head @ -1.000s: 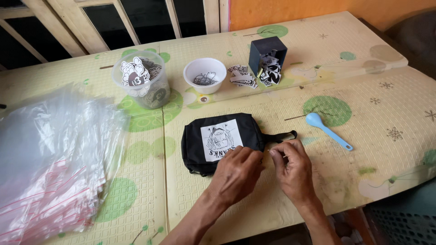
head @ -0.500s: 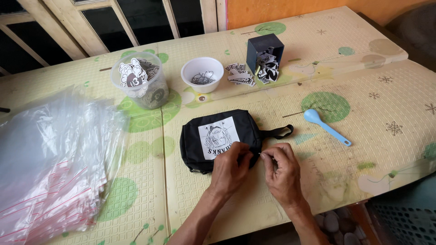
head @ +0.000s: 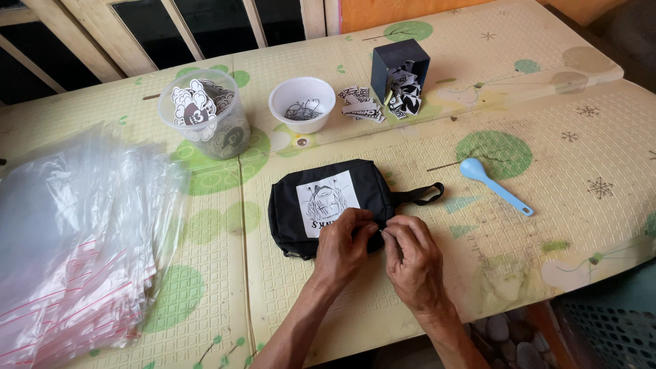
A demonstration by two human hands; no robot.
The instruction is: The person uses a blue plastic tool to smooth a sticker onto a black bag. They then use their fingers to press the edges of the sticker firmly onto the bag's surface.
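- I take this for a small home packing workspace: a pale patterned foam-mat surface [head: 547, 225] beside wooden window bars [head: 171, 27].
- Clear zip bags stacked [head: 75, 239], a clear plastic tub of stickers [head: 205, 116] and a dark box of stickers [head: 400, 72] suggest handmade goods being packed.

Your clear zip bags with red strips [head: 75, 239] lie piled at the near left. A white rectangular label [head: 326, 199] sits on the black pouch [head: 287, 205] at centre. Black-and-white stickers [head: 361, 109] lie scattered far, centre.

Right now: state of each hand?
Left hand: fingers curled, pinching the lower edge of the black pouch.
Right hand: fingertips pinched at the same edge; what they hold is too small to tell.
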